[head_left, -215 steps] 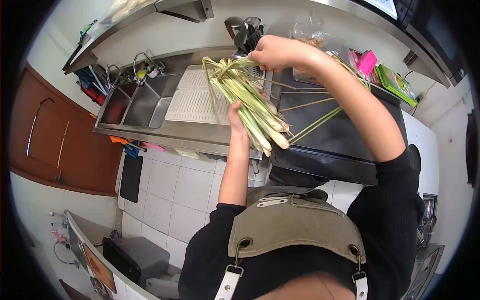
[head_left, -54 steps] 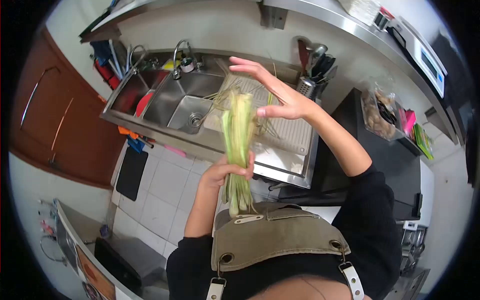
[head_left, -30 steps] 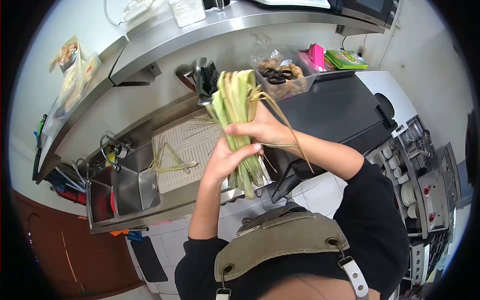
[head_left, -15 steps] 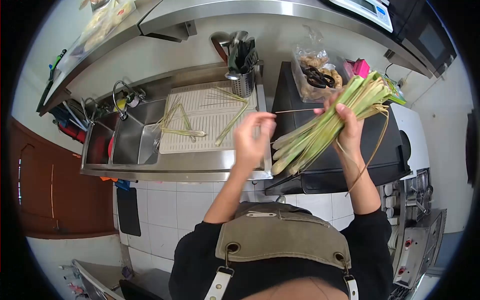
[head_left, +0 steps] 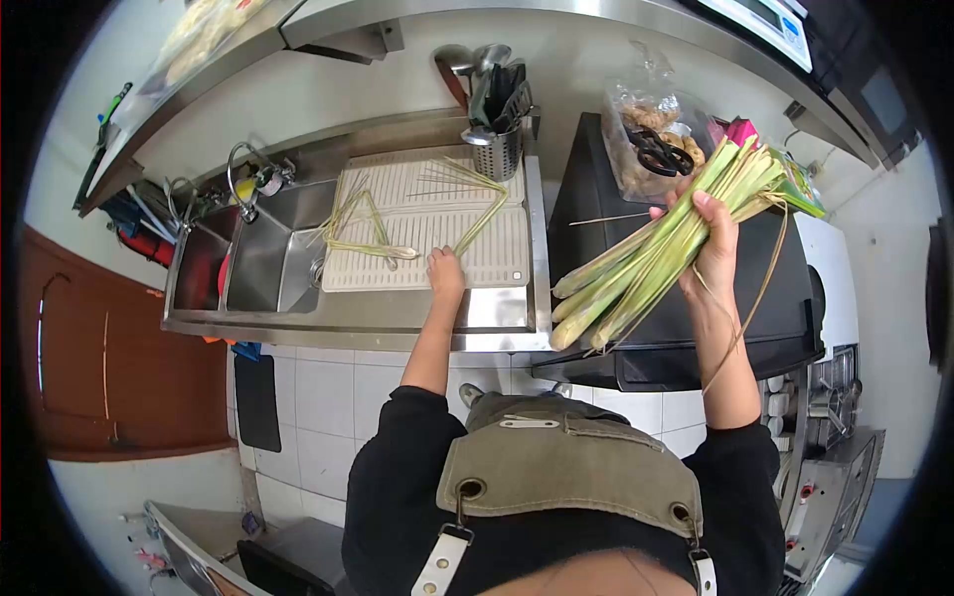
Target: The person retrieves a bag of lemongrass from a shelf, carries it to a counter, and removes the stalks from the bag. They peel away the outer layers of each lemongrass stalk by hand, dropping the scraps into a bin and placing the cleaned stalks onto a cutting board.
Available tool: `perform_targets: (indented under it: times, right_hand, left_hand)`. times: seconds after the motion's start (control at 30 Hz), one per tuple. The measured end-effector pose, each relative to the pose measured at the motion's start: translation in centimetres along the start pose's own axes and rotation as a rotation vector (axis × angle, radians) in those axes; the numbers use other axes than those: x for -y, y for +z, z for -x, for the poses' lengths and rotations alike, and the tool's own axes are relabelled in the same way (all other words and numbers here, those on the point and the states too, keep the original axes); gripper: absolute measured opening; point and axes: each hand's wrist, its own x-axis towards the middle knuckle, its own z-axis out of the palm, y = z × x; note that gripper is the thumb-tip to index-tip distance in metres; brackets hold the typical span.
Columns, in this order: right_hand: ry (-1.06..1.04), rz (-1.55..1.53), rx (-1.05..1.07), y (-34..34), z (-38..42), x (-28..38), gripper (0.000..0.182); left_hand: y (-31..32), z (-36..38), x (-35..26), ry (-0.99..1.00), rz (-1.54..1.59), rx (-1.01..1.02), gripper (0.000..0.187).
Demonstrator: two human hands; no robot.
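A thick bundle of lemongrass (head_left: 641,266) is gripped in my right hand (head_left: 717,243), thumb across the stalks, pale root ends pointing down-left above the black surface. One long dry leaf dangles from it beside my wrist. My left hand (head_left: 446,272) is down on the ribbed cream drying mat (head_left: 407,219), its fingers closed on the lower end of a bent lemongrass stalk (head_left: 485,221). The tip of that stalk is covered by the fingers. To the left of this hand, more folded lemongrass (head_left: 373,248) lies on the mat.
A steel utensil holder (head_left: 497,156) stands at the mat's back right corner. Left of the mat is a double sink (head_left: 266,263) with taps. Behind the bundle, a clear container (head_left: 631,174) holds ginger-like roots and black-handled scissors (head_left: 661,154). A steel shelf (head_left: 417,22) overhangs the counter.
My left hand has moved left and down from the air near the bundle onto the stalk on the mat. My right hand still holds the bundle, with the view slightly shifted.
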Motion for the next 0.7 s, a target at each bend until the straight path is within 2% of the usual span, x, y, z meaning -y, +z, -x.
perform_targets:
  times: [0.1, 0.17, 0.27, 0.37, 0.43, 0.47, 0.5, 0.57, 0.63, 0.7]
  right_hand:
    - [0.0, -0.091, -0.024, 1.2, -0.1, -0.7, 0.027]
    - [0.028, -0.106, -0.027, 1.2, 0.0, -1.1, 0.027]
    - [0.054, -0.123, 0.005, 0.7, 0.0, -1.3, 0.028]
    - [0.094, -0.079, 0.026, 0.4, 0.1, -1.3, 0.04]
    - [0.121, -0.109, 0.05, 0.1, -0.2, -1.4, 0.039]
    - [0.15, -0.167, 0.081, 0.0, -0.2, -1.5, 0.038]
    - [0.178, -0.225, 0.113, -0.1, -0.3, -1.6, 0.038]
    - [0.209, -0.334, 0.168, -0.2, -0.2, -1.9, 0.037]
    - [0.264, -0.331, 0.193, 0.2, 0.3, -1.8, 0.037]
    - [0.33, -0.38, 0.255, 0.4, 0.7, -2.3, 0.038]
  left_hand:
    - [0.8, 0.0, 1.7, -0.018, 0.043, 0.002, 0.02]
    - [1.5, 0.0, 3.3, 0.007, 0.087, -0.003, 0.018]
    - [1.1, 0.4, 4.2, 0.079, 0.14, 0.102, 0.02]
    - [-1.4, 3.3, 2.7, 0.021, 0.235, 0.051, 0.029]
    - [-2.8, 4.7, 1.2, -0.025, -0.065, 0.082, 0.039]
    - [-4.1, 4.4, 0.2, -0.003, -0.047, 0.196, 0.051]
    - [-5.0, 3.7, -0.7, 0.008, -0.048, 0.205, 0.051]
    - [-7.2, 2.4, -2.5, 0.21, 0.52, 0.26, 0.053]
    - [-15.3, 4.5, -8.1, 0.209, 0.996, 0.465, 0.054]
    - [-20.2, 6.9, -11.5, 0.306, 1.319, 0.64, 0.055]
